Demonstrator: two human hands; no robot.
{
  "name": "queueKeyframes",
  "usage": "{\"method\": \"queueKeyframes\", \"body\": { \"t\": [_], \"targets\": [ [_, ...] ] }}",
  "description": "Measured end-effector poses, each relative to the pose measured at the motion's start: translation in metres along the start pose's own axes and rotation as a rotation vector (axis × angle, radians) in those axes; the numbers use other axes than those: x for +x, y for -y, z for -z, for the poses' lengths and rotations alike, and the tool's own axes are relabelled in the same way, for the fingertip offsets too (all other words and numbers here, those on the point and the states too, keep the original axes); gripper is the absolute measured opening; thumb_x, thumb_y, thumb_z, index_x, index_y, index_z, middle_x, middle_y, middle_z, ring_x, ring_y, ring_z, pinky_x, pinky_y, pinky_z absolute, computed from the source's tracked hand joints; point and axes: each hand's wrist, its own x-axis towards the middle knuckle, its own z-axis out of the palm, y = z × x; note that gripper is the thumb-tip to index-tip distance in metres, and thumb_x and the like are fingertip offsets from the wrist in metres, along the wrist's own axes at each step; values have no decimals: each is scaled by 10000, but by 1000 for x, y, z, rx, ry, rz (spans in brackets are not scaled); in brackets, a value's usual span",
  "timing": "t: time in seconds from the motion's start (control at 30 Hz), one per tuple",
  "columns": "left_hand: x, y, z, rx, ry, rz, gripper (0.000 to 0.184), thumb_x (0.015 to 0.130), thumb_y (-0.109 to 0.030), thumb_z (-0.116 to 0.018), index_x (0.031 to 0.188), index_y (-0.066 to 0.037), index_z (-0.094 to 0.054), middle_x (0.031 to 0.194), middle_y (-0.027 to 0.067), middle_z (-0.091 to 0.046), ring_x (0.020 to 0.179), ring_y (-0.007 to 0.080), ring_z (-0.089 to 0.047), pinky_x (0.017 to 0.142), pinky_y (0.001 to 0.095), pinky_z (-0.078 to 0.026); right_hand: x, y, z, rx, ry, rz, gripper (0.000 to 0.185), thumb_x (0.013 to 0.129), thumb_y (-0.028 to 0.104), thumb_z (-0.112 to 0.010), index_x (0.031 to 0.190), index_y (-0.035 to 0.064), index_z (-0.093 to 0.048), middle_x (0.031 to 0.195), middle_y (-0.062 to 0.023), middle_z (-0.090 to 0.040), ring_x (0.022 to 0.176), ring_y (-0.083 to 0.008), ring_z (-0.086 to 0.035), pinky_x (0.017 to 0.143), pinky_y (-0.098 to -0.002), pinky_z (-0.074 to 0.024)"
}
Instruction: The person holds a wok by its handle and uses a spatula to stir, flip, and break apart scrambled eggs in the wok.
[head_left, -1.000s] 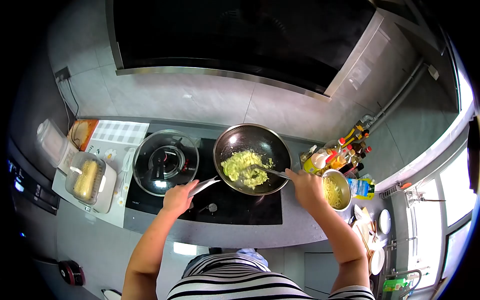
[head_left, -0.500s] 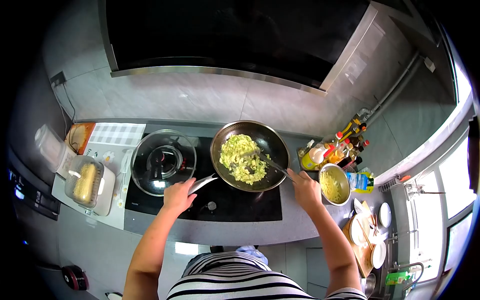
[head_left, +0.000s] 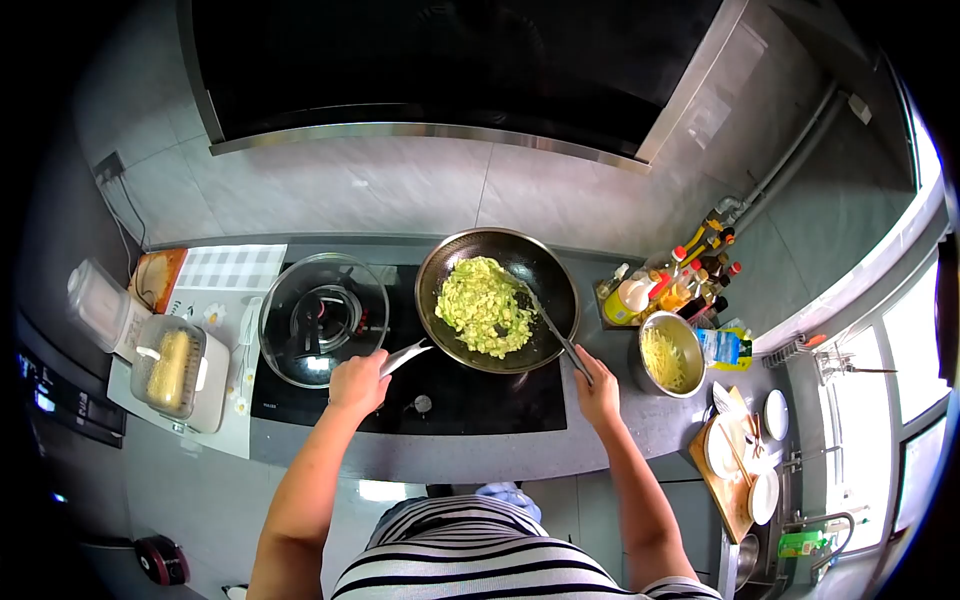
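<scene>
My left hand is closed round the handle of the wok, at the wok's lower left. Yellow-green chopped food lies in the left and middle of the wok. My right hand grips the long handle of a metal spatula, which slants up and left into the wok. The spatula's head rests at the right edge of the food and is partly hidden by it.
A glass lid lies left of the wok on the black cooktop. To the right stand a metal bowl of pale shreds, several bottles and a wooden board with plates. A lidded container sits far left.
The food has been spread and gathered toward the wok's left and middle. My right hand has moved down and slightly left, and the spatula now stands steeper at the food's right side.
</scene>
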Motion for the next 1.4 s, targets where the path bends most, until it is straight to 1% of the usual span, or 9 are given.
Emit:
{"method": "queueKeyframes", "body": {
  "t": [0.07,0.17,0.2,0.3,0.4,0.8,1.0,1.1,1.4],
  "targets": [
    [-2,-5,7,-23,20,10,240,805,-190,-735,987,-121,-595,812,180,-679,776,398,-674,696,506,-537,-5,-10,-12,136,-44,-37,400,904,80,-599,1300,26,-599,1160,-201,-676,1059,-338,-662,939,-370,-492],
    [2,-3,6,16,69,27,268,816,-211,-741,997,-94,-581,834,177,-687,808,397,-670,715,500,-533,-9,-11,-21,267,-53,-101,394,931,97,-592,1319,31,-588,1169,-180,-685,1084,-299,-665,952,-358,-488],
    [3,-4,5,17,77,31,266,818,-208,-739,999,-94,-580,840,177,-687,817,397,-670,720,501,-531,-9,-9,-19,276,-13,-144,396,951,68,-577,1342,6,-568,1220,-129,-681,1142,-177,-621,975,-293,-456],
    [4,-1,4,16,87,32,246,818,-190,-729,998,-104,-585,845,171,-689,822,397,-671,723,506,-531,-12,6,-16,417,73,-428,401,955,59,-574,1351,2,-560,1197,-108,-684,1111,-151,-616,965,-263,-446],
    [4,0,3,12,72,9,217,811,-159,-716,989,-123,-598,830,159,-691,796,395,-677,708,510,-537,-17,-8,-36,420,-93,-205,401,963,59,-570,1357,-14,-549,1181,-94,-679,1086,-124,-599,953,-242,-437],
    [5,-1,5,-14,117,19,229,831,-180,-715,1012,-115,-591,896,155,-696,866,392,-670,756,508,-526,-19,-13,-36,441,-59,-249,411,963,52,-566,1365,-27,-533,1208,-87,-671,1097,-119,-594,962,-245,-435],
    [3,-4,8,-19,145,42,259,832,-196,-724,1028,-92,-591,925,176,-694,903,401,-657,778,509,-515,-20,-16,-41,413,-109,-200,417,960,59,-566,1368,-23,-533,1151,-58,-675,1023,-93,-588,918,-232,-443],
    [2,-7,11,-23,167,66,265,837,-201,-720,1038,-90,-587,936,177,-695,912,402,-657,783,507,-517,-21,-17,-41,448,-70,-268,419,958,59,-565,1368,-22,-534,1148,-53,-670,1007,-85,-579,906,-225,-440],
    [0,-7,9,-20,169,70,253,843,-203,-715,1029,-94,-583,936,170,-694,919,397,-657,783,504,-516,-23,-13,-40,443,-87,-236,422,960,62,-564,1369,-31,-527,1171,-64,-670,1045,-95,-583,926,-228,-438]
  ]
}}
